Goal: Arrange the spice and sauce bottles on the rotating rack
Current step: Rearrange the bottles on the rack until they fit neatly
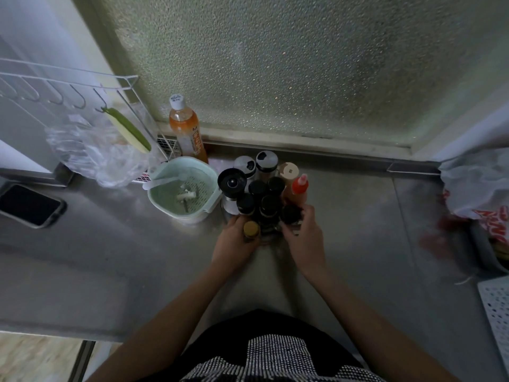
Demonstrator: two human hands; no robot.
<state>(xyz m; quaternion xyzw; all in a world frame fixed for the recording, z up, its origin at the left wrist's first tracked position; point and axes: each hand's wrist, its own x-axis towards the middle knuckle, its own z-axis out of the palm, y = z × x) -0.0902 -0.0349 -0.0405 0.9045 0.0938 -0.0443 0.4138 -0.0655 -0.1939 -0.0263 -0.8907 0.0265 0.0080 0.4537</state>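
Left hand (234, 241): curled around small gold-capped glass jar (251, 231) at cluster's 7 o'clock. Right hand (303, 230): closed on black-capped jar (290, 215) at 5 o'clock. You'll likely find them rigid, breakable; grip mid-body. Rack itself hidden beneath bottles.

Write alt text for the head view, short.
Seen from above, a person's left hand grips a gold-capped jar and the right hand a black-capped jar at the near edge of a crowded bottle cluster on a steel counter. A green strainer bowl sits left.
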